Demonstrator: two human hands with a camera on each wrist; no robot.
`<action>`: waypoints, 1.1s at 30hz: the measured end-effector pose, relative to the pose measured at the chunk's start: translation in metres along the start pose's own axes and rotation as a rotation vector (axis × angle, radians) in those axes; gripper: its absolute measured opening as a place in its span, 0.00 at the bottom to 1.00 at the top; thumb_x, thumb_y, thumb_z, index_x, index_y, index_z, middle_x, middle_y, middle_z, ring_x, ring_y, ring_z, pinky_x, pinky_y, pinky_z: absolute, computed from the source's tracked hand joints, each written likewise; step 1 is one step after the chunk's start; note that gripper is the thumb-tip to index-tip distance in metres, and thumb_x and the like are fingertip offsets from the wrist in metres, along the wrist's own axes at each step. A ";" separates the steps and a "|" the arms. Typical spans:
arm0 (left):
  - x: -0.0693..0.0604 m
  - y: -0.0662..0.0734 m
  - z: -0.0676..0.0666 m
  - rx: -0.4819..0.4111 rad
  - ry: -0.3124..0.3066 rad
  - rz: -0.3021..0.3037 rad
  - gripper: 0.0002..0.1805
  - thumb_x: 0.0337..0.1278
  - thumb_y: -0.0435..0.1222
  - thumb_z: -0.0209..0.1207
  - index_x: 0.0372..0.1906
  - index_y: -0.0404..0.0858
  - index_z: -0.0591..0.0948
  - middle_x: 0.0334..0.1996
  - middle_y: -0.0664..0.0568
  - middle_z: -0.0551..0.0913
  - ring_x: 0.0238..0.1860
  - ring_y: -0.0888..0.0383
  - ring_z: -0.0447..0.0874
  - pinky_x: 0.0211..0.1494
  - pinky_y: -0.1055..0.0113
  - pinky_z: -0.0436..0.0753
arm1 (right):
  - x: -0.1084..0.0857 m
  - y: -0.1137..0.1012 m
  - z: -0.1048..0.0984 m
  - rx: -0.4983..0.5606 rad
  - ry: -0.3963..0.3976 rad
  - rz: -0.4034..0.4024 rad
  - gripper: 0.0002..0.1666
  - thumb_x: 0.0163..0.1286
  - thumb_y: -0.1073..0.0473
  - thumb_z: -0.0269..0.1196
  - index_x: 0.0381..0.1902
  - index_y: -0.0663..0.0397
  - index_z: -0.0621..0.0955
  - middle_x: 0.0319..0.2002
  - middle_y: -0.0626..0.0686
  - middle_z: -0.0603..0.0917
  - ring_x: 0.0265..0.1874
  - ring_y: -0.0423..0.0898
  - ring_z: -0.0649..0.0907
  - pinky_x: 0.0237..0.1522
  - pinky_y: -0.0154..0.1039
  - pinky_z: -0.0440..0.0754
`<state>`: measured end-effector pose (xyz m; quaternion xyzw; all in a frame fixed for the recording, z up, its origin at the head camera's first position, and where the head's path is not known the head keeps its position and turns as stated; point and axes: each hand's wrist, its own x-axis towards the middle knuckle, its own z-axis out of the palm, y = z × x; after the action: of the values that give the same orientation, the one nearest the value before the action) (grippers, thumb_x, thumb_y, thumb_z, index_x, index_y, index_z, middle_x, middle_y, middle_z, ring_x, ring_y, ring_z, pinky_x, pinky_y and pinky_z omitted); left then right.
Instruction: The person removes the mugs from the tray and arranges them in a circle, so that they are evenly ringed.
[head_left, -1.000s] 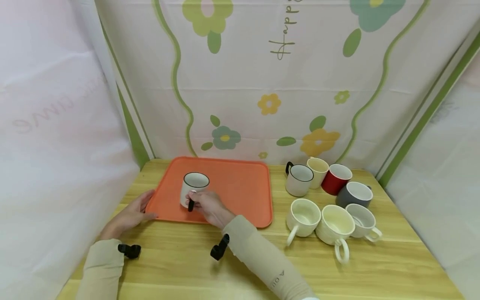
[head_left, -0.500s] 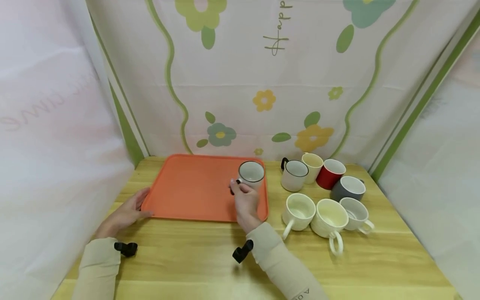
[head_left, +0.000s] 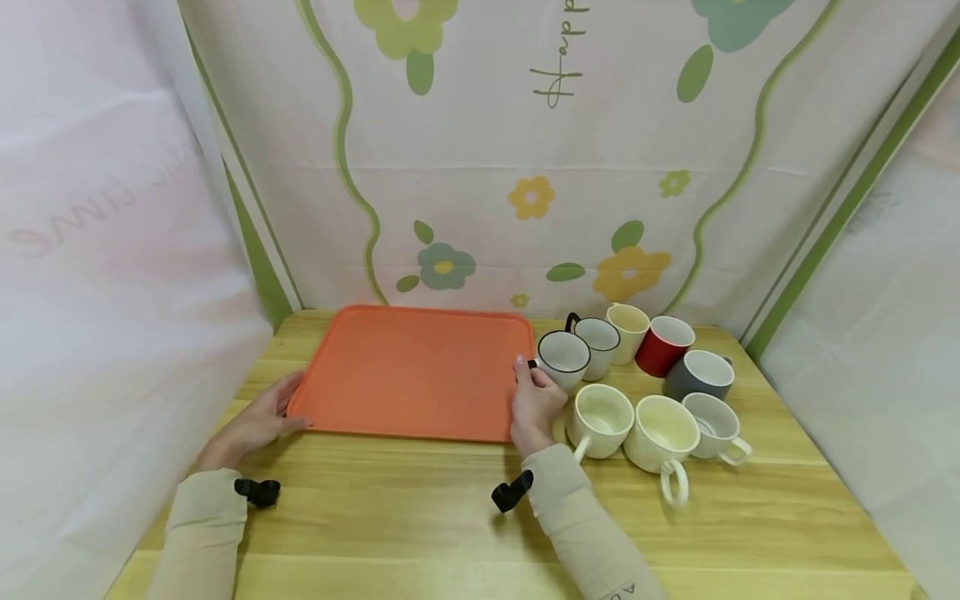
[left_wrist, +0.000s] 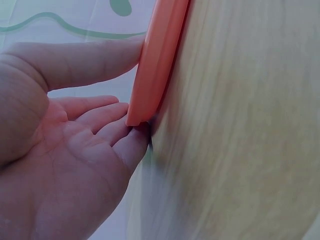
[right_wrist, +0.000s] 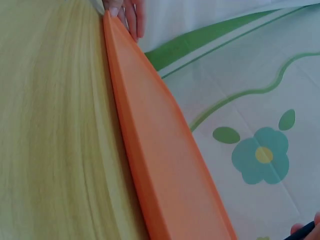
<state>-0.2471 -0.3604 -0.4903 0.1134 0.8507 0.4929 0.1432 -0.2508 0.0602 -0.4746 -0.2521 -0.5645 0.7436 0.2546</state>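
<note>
My right hand [head_left: 537, 404] pinches the black handle of a white enamel-look mug [head_left: 564, 373] with a black rim. This mug is upright just past the tray's right edge, close to the other mugs; whether its base touches the table I cannot tell. Only a bit of the black handle [right_wrist: 302, 231] shows in the right wrist view. At the orange tray's [head_left: 412, 375] near left corner, my left hand [head_left: 258, 419] grips the rim. In the left wrist view its thumb [left_wrist: 95, 62] lies against the rim, and the fingertips reach the tray's lower edge.
A matching black-rimmed mug [head_left: 599, 350], a cream mug [head_left: 627, 335], a red mug [head_left: 662, 354] and a grey mug [head_left: 697, 382] stand at the back right. Nearer are two cream mugs [head_left: 600, 429] [head_left: 660, 442] and a white cup [head_left: 712, 427]. A flowered cloth [head_left: 465, 150] hangs behind the table.
My right hand has carried the black-rimmed mug rightward, from the tray's left part across and off its right edge, up to the other mugs. The left hand stays at the tray's corner.
</note>
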 end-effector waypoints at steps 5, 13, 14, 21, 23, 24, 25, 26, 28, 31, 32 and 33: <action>0.001 0.001 0.000 -0.012 -0.004 -0.001 0.56 0.69 0.30 0.66 0.84 0.26 0.37 0.84 0.25 0.37 0.83 0.24 0.37 0.79 0.29 0.51 | 0.005 0.007 -0.004 -0.027 0.059 -0.023 0.14 0.68 0.58 0.75 0.26 0.62 0.92 0.23 0.49 0.89 0.25 0.37 0.78 0.30 0.27 0.74; 0.001 0.001 0.001 -0.020 -0.013 0.001 0.56 0.70 0.29 0.65 0.84 0.27 0.36 0.84 0.25 0.37 0.83 0.23 0.38 0.78 0.28 0.52 | 0.006 0.015 -0.007 -0.037 0.128 -0.024 0.23 0.67 0.58 0.75 0.12 0.49 0.84 0.14 0.41 0.76 0.19 0.38 0.72 0.25 0.29 0.69; 0.002 0.001 0.001 -0.022 -0.012 0.001 0.56 0.70 0.30 0.66 0.85 0.27 0.37 0.84 0.25 0.37 0.83 0.24 0.38 0.78 0.28 0.52 | 0.007 0.016 -0.007 -0.033 0.135 -0.025 0.22 0.67 0.58 0.76 0.13 0.49 0.84 0.15 0.42 0.78 0.20 0.38 0.72 0.25 0.29 0.69; 0.003 -0.001 0.002 -0.017 -0.010 -0.002 0.56 0.70 0.30 0.66 0.85 0.27 0.37 0.84 0.26 0.37 0.83 0.24 0.38 0.79 0.27 0.52 | 0.010 0.021 -0.010 -0.037 0.158 0.000 0.22 0.67 0.56 0.76 0.13 0.50 0.84 0.18 0.47 0.81 0.21 0.39 0.74 0.27 0.30 0.71; 0.003 -0.001 0.002 -0.017 -0.008 -0.005 0.57 0.70 0.30 0.66 0.85 0.28 0.37 0.84 0.26 0.37 0.83 0.24 0.38 0.79 0.27 0.51 | 0.011 0.019 -0.010 -0.020 0.151 0.008 0.23 0.68 0.56 0.76 0.14 0.54 0.83 0.16 0.44 0.78 0.19 0.38 0.73 0.26 0.30 0.71; 0.004 -0.001 0.002 -0.019 -0.007 -0.006 0.57 0.69 0.30 0.66 0.85 0.28 0.37 0.84 0.26 0.37 0.83 0.24 0.37 0.79 0.27 0.51 | 0.011 0.019 -0.010 -0.010 0.145 0.012 0.24 0.68 0.56 0.75 0.13 0.55 0.82 0.15 0.43 0.77 0.18 0.38 0.72 0.25 0.30 0.70; 0.004 0.000 0.002 -0.020 -0.007 -0.006 0.57 0.69 0.30 0.66 0.85 0.28 0.37 0.84 0.26 0.36 0.83 0.24 0.37 0.79 0.27 0.51 | 0.012 0.018 -0.010 0.001 0.139 0.017 0.25 0.68 0.56 0.75 0.13 0.56 0.81 0.14 0.42 0.75 0.17 0.38 0.71 0.24 0.31 0.70; 0.004 0.000 0.001 -0.022 -0.008 -0.006 0.57 0.69 0.30 0.66 0.85 0.28 0.37 0.84 0.26 0.36 0.83 0.24 0.37 0.79 0.27 0.50 | 0.012 0.017 -0.009 0.011 0.132 0.022 0.26 0.69 0.56 0.74 0.13 0.56 0.79 0.13 0.41 0.73 0.16 0.38 0.70 0.23 0.31 0.69; 0.003 0.000 0.001 -0.025 -0.010 -0.006 0.57 0.69 0.30 0.66 0.85 0.27 0.36 0.84 0.26 0.36 0.83 0.24 0.36 0.79 0.27 0.50 | 0.012 0.016 -0.009 0.019 0.125 0.033 0.27 0.70 0.56 0.74 0.12 0.55 0.77 0.12 0.41 0.71 0.16 0.38 0.69 0.23 0.31 0.67; 0.002 0.000 0.000 -0.016 -0.006 -0.021 0.57 0.70 0.32 0.66 0.85 0.28 0.37 0.85 0.27 0.36 0.83 0.25 0.36 0.80 0.28 0.50 | 0.010 0.014 -0.008 0.016 0.118 0.048 0.24 0.70 0.56 0.73 0.15 0.53 0.81 0.16 0.42 0.75 0.19 0.39 0.73 0.25 0.30 0.71; 0.001 0.000 0.000 -0.015 -0.006 -0.020 0.57 0.70 0.32 0.66 0.85 0.28 0.36 0.85 0.27 0.36 0.83 0.25 0.35 0.80 0.28 0.49 | 0.010 0.014 -0.007 0.014 0.111 0.048 0.21 0.70 0.55 0.73 0.17 0.54 0.84 0.18 0.43 0.78 0.22 0.40 0.76 0.27 0.30 0.73; 0.001 0.000 -0.001 -0.013 -0.006 -0.021 0.57 0.70 0.32 0.66 0.85 0.28 0.36 0.84 0.27 0.35 0.83 0.24 0.35 0.79 0.27 0.49 | 0.009 0.014 -0.008 -0.002 0.100 0.047 0.17 0.70 0.55 0.73 0.22 0.55 0.87 0.22 0.44 0.81 0.25 0.41 0.78 0.29 0.29 0.75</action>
<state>-0.2480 -0.3611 -0.4903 0.1051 0.8481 0.4966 0.1518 -0.2538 0.0682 -0.4909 -0.3024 -0.5459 0.7351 0.2649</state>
